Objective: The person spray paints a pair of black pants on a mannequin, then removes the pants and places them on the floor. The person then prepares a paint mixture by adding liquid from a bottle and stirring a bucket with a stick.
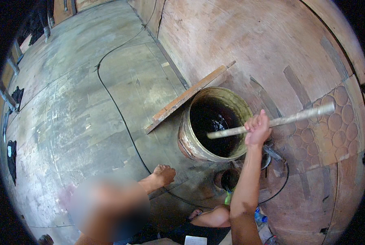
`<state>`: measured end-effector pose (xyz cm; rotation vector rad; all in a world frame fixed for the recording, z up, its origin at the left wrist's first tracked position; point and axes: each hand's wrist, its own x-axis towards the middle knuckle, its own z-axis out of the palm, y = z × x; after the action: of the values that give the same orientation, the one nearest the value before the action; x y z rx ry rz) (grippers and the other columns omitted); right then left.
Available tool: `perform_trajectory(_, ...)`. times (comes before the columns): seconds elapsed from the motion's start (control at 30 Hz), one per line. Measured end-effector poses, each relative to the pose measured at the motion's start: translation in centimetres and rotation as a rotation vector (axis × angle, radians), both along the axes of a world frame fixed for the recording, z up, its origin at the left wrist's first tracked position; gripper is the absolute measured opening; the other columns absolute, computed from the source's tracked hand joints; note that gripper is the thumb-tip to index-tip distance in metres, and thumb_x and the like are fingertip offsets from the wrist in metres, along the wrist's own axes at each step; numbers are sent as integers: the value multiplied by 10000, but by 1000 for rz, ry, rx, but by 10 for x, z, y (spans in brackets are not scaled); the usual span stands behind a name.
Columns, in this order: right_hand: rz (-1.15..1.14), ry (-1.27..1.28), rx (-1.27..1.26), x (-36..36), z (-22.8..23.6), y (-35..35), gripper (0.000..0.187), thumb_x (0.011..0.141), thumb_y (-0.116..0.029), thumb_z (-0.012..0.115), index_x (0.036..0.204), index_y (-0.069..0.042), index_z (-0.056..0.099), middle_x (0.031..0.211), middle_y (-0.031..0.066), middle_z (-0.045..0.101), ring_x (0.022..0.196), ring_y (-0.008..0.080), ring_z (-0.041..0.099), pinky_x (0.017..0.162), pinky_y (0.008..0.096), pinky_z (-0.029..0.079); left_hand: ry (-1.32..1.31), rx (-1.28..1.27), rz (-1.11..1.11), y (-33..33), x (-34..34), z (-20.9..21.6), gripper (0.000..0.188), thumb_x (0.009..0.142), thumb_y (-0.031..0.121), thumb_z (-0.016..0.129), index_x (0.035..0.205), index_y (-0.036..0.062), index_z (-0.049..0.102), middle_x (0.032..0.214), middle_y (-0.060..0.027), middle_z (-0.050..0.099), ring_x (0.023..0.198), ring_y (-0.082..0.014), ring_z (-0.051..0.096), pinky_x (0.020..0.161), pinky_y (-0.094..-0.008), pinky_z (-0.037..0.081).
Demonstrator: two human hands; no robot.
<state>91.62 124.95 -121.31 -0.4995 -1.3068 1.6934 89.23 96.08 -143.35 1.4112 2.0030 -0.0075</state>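
Note:
My right hand is wrapped round a long pale stick. The stick slants from the upper right down into a large, stained bucket, with its lower end inside. Dark liquid with a wet shine fills part of the bucket. To the left of the bucket and nearer me, my left hand is curled into a fist above the floor, apart from the bucket, and nothing shows in it. A blurred patch covers part of the left arm.
A wooden batten lies behind the bucket. Black cable runs across the boarded floor. Close to the bucket's near side stands a small dark container. Round marks cover a board at right; a blue-capped bottle lies beside my right arm.

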Motion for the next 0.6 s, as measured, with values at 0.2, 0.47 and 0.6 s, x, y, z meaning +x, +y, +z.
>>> perform_trajectory(0.2, -403, -185, 329, -1, 12, 7, 360, 971, -179, 581, 657, -134, 410, 523, -41, 347, 412, 93, 347, 400, 279, 292, 30, 23, 44, -5, -1, -2, 444, 886, 431, 693, 1076, 33, 640, 1007, -192, 706, 964, -377, 695, 810, -489, 565)
perform_trajectory(0.47, 84, -9, -45, 0, 1, 5, 457, 963, -301, 585, 613, -166, 324, 519, -40, 271, 412, 94, 281, 422, 290, 274, -15, 6, 43, -1, 0, 3, 450, 876, 432, 703, 1059, 25, 645, 1011, -195, 705, 969, -381, 694, 820, -491, 562)
perform_trajectory(0.6, -233, -180, 100, 10, 18, 18, 395, 951, -270, 607, 641, -153, 391, 524, -49, 316, 413, 82, 296, 408, 288, 274, 20, 62, 31, -3, -2, 2, 451, 883, 440, 695, 1057, 26, 651, 982, -194, 713, 959, -378, 701, 811, -485, 570)
